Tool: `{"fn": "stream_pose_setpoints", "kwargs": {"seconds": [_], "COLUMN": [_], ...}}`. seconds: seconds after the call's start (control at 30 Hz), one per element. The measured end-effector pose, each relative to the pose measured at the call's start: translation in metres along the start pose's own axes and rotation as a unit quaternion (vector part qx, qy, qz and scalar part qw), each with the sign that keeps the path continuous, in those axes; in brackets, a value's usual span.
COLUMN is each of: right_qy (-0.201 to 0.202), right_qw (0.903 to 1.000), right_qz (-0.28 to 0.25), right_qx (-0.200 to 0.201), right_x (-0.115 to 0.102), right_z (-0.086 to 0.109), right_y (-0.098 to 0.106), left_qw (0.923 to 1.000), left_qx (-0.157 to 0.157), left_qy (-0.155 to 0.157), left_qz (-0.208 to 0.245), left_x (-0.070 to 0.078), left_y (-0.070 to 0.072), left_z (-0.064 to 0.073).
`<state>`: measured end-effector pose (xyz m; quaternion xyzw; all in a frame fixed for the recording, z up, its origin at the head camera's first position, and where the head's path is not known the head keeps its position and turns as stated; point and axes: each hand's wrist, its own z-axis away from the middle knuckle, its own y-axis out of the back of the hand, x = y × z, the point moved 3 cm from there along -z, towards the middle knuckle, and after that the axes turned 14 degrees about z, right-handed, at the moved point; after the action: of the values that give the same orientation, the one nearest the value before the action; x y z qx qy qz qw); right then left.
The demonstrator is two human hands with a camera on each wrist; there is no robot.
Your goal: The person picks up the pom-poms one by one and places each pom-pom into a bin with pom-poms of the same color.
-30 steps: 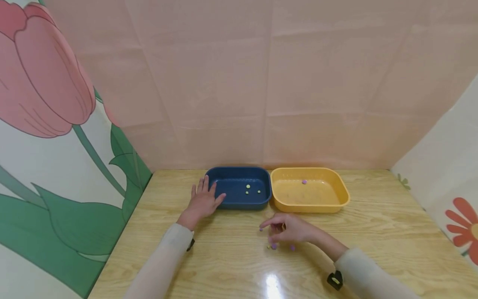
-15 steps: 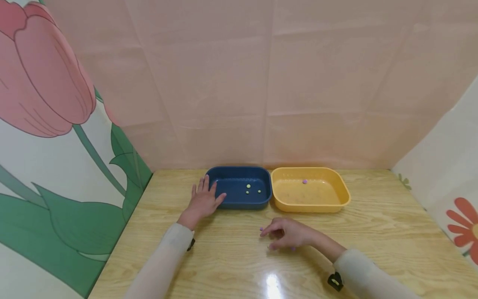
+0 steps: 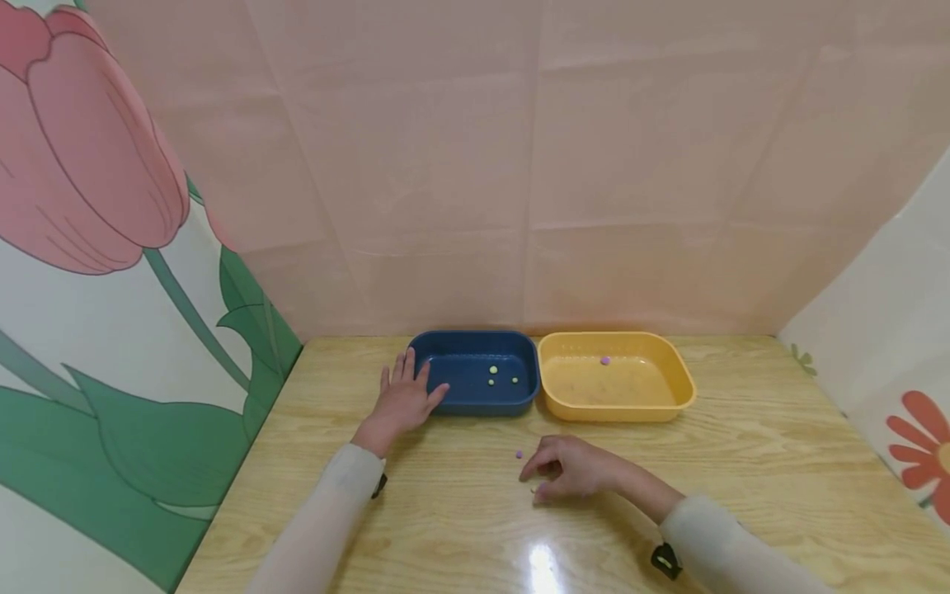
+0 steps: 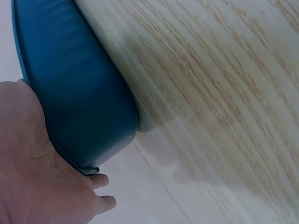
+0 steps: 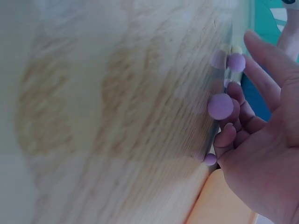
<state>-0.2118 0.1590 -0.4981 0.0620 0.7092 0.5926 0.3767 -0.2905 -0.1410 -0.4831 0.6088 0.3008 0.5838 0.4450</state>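
Note:
My left hand [image 3: 401, 402] lies with spread fingers on the left end of a blue tray [image 3: 478, 408]; the left wrist view shows it over the tray's rim [image 4: 84, 93]. My right hand [image 3: 571, 469] hovers low over the table, thumb and index finger apart, the other fingers curled and holding nothing visible. Near its fingertips sit a purple ball [image 5: 236, 62] and a small yellow ball [image 5: 237, 48]. A larger-looking purple ball [image 5: 220, 107] and a small purple one [image 5: 210, 159] are beside the curled fingers. One small purple ball [image 3: 519, 454] lies left of the index fingertip.
Right of the blue tray, close against it, stands a yellow tray [image 3: 616, 414] with a purple ball [image 3: 604, 360] inside. The blue tray holds 3 yellow-green balls, one being this ball [image 3: 493, 370]. A pink cloth wall [image 3: 519, 206] rises behind the wooden table [image 3: 445, 528].
My right hand has dropped slightly and its index fingertip has drawn back from the small purple ball on the left. It now covers the purple balls below it. The left hand stays put.

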Motion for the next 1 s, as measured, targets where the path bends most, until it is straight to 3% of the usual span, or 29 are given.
{"fn": "stream_pose_setpoints", "kwargs": {"seconds": [0.5,1.0], "right_qy": [-0.027,-0.022], "right_qw": [0.9995,0.9996], "right_qz": [0.013,0.008], "right_qx": [0.002,0.014], "right_x": [0.0027,0.0013], "right_z": [-0.0033,-0.0035], "right_y": [-0.0062,-0.0055], "left_qw": [1.0000,1.0000], "left_qx": [-0.002,0.004], "left_qy": [-0.001,0.001], "left_qz": [0.007,0.005], "left_x": [-0.0001,-0.0002], "left_y": [-0.0003,0.0000], "left_z": [0.0008,-0.0001]}}
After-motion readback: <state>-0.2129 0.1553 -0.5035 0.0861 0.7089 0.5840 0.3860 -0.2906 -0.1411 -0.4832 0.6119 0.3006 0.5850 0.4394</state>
